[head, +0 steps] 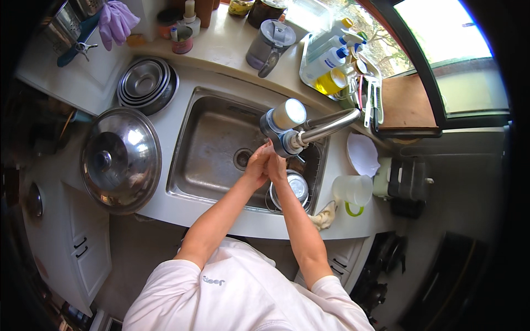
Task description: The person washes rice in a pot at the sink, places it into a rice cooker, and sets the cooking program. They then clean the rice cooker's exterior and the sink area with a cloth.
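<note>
My left hand point(259, 162) and my right hand point(277, 164) are pressed together over the stainless steel sink point(207, 136). They are just below the faucet-mounted water filter point(274, 131), which hides part of the fingers. Whether anything lies between the palms cannot be seen. To the left of my hands is the sink drain point(243, 159). Under my right wrist a metal bowl point(297, 186) rests in a wire rack point(316, 178) at the sink's right side. The curved metal spout point(331, 126) reaches in from the right.
On the left counter lie a large domed metal lid point(124, 165) and nested steel bowls point(145, 82). At right are a cloth point(325, 216), a clear plastic pitcher point(352, 189) and a white dish point(362, 154). Behind the sink stand a lidded jug point(271, 45) and a tray of bottles point(304, 68).
</note>
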`<action>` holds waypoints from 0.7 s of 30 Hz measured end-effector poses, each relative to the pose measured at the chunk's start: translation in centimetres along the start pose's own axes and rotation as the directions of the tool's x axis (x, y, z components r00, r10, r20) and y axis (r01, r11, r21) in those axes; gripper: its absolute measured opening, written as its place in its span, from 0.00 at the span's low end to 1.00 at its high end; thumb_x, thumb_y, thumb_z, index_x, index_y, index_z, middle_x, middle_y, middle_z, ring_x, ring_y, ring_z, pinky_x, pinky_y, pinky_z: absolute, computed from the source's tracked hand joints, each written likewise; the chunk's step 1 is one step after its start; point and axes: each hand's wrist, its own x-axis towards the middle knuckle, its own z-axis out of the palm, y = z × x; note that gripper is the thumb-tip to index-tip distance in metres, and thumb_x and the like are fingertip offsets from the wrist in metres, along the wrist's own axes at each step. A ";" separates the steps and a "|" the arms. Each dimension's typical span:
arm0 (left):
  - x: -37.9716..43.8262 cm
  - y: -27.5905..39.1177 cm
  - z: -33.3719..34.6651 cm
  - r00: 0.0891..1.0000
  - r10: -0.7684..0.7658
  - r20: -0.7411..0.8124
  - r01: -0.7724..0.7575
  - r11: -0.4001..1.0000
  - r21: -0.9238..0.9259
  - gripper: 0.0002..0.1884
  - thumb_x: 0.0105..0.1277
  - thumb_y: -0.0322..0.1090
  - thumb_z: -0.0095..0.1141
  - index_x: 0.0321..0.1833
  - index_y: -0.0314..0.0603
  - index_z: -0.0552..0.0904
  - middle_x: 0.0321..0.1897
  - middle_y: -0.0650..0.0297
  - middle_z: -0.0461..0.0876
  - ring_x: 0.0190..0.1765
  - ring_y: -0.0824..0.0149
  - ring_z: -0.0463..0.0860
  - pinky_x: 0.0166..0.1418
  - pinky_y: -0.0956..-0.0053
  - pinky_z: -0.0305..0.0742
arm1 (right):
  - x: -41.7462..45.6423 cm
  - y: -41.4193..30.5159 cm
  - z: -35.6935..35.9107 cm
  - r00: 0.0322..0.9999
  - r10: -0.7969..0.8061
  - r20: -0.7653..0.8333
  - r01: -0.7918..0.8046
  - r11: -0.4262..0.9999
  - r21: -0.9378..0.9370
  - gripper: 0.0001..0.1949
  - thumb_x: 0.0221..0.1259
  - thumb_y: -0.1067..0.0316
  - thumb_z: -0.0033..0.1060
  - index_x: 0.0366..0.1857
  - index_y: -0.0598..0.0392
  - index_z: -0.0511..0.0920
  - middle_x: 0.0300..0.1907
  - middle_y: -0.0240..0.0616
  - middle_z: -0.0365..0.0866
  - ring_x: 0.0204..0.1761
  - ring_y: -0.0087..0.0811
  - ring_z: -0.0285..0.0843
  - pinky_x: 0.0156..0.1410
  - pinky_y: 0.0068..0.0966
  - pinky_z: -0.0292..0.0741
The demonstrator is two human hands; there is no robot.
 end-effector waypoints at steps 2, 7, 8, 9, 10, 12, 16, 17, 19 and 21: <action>0.5 0.2 -4.4 0.992 -0.061 0.109 0.051 0.994 0.092 0.16 0.72 0.35 0.57 0.60 0.47 0.73 0.50 0.60 0.82 0.47 0.68 0.84 0.42 0.73 0.81 | 2.0 2.7 -1.6 0.960 -0.267 -0.090 0.244 0.947 -0.210 0.11 0.65 0.65 0.58 0.46 0.59 0.81 0.44 0.42 0.85 0.49 0.39 0.81 0.54 0.36 0.74; -3.1 3.3 -1.1 0.883 0.083 -0.462 0.101 0.927 0.360 0.14 0.64 0.21 0.60 0.51 0.39 0.77 0.44 0.59 0.82 0.31 0.72 0.81 0.25 0.81 0.73 | 6.3 3.4 -6.6 0.958 -0.283 0.055 0.277 0.852 -0.444 0.10 0.56 0.67 0.64 0.39 0.59 0.82 0.40 0.57 0.85 0.46 0.60 0.82 0.49 0.41 0.77; -3.7 4.1 -2.6 0.890 0.096 -0.445 0.101 0.912 0.399 0.13 0.64 0.21 0.60 0.50 0.39 0.78 0.44 0.60 0.83 0.31 0.73 0.80 0.25 0.81 0.72 | 6.5 2.4 -6.7 0.984 -0.178 -0.012 0.155 0.889 -0.431 0.11 0.56 0.65 0.65 0.40 0.57 0.84 0.41 0.55 0.85 0.47 0.57 0.83 0.50 0.41 0.77; -4.1 4.7 -4.0 0.899 0.106 -0.425 0.102 0.893 0.438 0.12 0.64 0.21 0.60 0.50 0.39 0.79 0.44 0.60 0.83 0.30 0.74 0.79 0.24 0.82 0.71 | 6.7 1.8 -6.7 0.988 -0.153 0.020 0.145 0.882 -0.449 0.13 0.55 0.62 0.66 0.41 0.56 0.84 0.41 0.53 0.86 0.49 0.55 0.83 0.51 0.40 0.77; -4.3 4.8 -4.6 0.883 0.122 -0.454 0.118 0.878 0.465 0.12 0.66 0.24 0.60 0.52 0.40 0.79 0.42 0.61 0.83 0.28 0.75 0.78 0.22 0.83 0.69 | 7.2 2.4 -7.2 0.979 -0.203 0.026 0.196 0.890 -0.412 0.13 0.55 0.62 0.66 0.42 0.56 0.85 0.41 0.52 0.86 0.49 0.54 0.84 0.51 0.38 0.77; -4.8 5.7 -5.4 0.861 0.129 -0.493 0.142 0.868 0.476 0.10 0.67 0.27 0.61 0.51 0.41 0.80 0.37 0.63 0.82 0.24 0.77 0.75 0.19 0.84 0.65 | 8.5 2.6 -7.2 0.947 -0.316 0.051 0.308 0.858 -0.410 0.14 0.56 0.61 0.65 0.44 0.55 0.85 0.42 0.50 0.87 0.49 0.49 0.85 0.52 0.35 0.77; -5.8 7.1 -6.1 0.833 0.118 -0.541 0.184 0.862 0.472 0.08 0.71 0.35 0.61 0.49 0.41 0.81 0.27 0.67 0.78 0.18 0.80 0.69 0.15 0.85 0.59 | 8.6 0.2 -6.2 0.965 -0.260 0.037 0.254 0.887 -0.385 0.14 0.66 0.63 0.52 0.48 0.57 0.84 0.44 0.47 0.88 0.49 0.40 0.85 0.56 0.31 0.77; -5.8 7.3 -6.2 0.833 0.109 -0.543 0.190 0.864 0.466 0.09 0.72 0.36 0.61 0.48 0.42 0.81 0.25 0.68 0.76 0.17 0.81 0.67 0.15 0.86 0.58 | 8.2 0.2 -6.0 0.955 -0.296 0.035 0.286 0.879 -0.381 0.14 0.66 0.64 0.51 0.48 0.58 0.84 0.45 0.47 0.88 0.50 0.41 0.85 0.56 0.31 0.76; -5.1 7.3 -5.2 0.823 0.102 -0.558 0.238 0.831 0.503 0.13 0.74 0.48 0.55 0.38 0.47 0.78 0.18 0.71 0.69 0.13 0.80 0.62 0.14 0.82 0.52 | 7.4 2.0 -5.9 0.927 -0.372 -0.048 0.342 0.891 -0.297 0.16 0.60 0.76 0.56 0.53 0.56 0.81 0.51 0.50 0.84 0.53 0.47 0.83 0.60 0.34 0.76; -4.8 7.7 -4.7 0.806 0.116 -0.581 0.249 0.823 0.511 0.17 0.76 0.51 0.51 0.32 0.50 0.74 0.16 0.72 0.68 0.12 0.78 0.61 0.14 0.80 0.51 | 4.9 1.0 -4.0 0.914 -0.400 -0.063 0.373 0.892 -0.257 0.18 0.55 0.77 0.61 0.52 0.56 0.80 0.53 0.52 0.81 0.55 0.52 0.80 0.60 0.37 0.76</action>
